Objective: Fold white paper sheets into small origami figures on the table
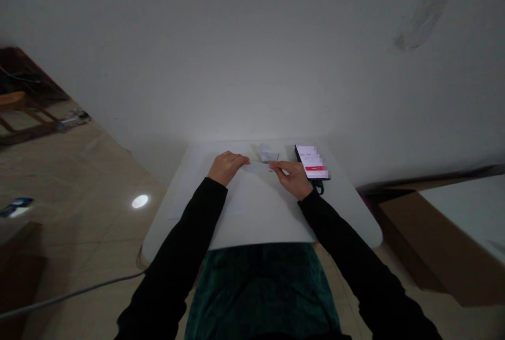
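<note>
Above the middle of a white table (268, 224), a thin white strip (259, 164), perhaps folded paper, spans the space between my two hands. My left hand (228, 167) pinches its left end, fingers closed. The right end is pinched by my right hand (292, 177), between thumb and fingers. Just behind the strip lies a small crumpled white piece (269, 152). A large pale sheet (189, 187) lies flat on the table's left part, partly under my left arm. To the right of my right hand is a phone (311, 161) with its screen lit.
A black cable (319, 187) hangs by the phone's lower edge. The wall (252, 66) rises directly behind the table. At the right stands a brown box (442, 245). A grey cable (79, 291) runs from the left toward the table, and a wooden chair (16, 100) stands far left.
</note>
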### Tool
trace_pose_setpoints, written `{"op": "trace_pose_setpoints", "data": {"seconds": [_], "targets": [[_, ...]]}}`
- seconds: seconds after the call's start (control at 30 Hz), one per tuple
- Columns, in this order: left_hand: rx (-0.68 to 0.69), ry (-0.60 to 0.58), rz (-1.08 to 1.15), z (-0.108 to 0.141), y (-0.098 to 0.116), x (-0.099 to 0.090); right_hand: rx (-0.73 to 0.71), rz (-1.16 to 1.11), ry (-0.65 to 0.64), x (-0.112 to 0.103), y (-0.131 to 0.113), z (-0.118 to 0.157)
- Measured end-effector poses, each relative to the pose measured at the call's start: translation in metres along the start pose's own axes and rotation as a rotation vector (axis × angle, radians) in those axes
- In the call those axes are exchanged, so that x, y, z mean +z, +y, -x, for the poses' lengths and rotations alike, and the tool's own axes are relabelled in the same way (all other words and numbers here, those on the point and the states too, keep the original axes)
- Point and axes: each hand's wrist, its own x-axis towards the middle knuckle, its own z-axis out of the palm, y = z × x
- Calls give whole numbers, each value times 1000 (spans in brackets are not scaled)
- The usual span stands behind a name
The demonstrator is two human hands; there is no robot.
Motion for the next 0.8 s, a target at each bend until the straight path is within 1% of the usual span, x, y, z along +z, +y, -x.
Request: {"op": "trace_pose_setpoints", "data": {"seconds": [0.07,0.17,0.3,0.37,0.4,0.5,0.53,0.57,0.6,0.67,0.73,0.8], "targets": [[-88,13,74,1,-4,-2,24,-7,-6,0,0,0],[-229,77,150,2,-6,-7,38,-17,7,1,2,0],[-310,86,261,1,-4,-13,47,-36,31,-2,3,0],[-364,128,367,1,-4,-15,88,-65,93,-4,4,-2],[-411,185,423,1,-5,-16,125,-97,139,-6,4,-3],[-585,456,612,-2,-5,-14,286,-309,286,-7,5,-6],[-624,524,680,-3,-4,-13,341,-401,312,-6,5,-7],[-646,558,750,-5,-2,-11,388,-485,319,-4,5,-8],[-652,550,820,-6,2,-8,425,-555,308,-1,4,-8],[-645,443,952,-9,10,-2,468,-639,240,5,1,-6],[-655,349,1022,-12,19,6,475,-669,151,12,-3,-3],[-693,354,1024,-13,27,13,454,-650,56,17,-6,1]]}}
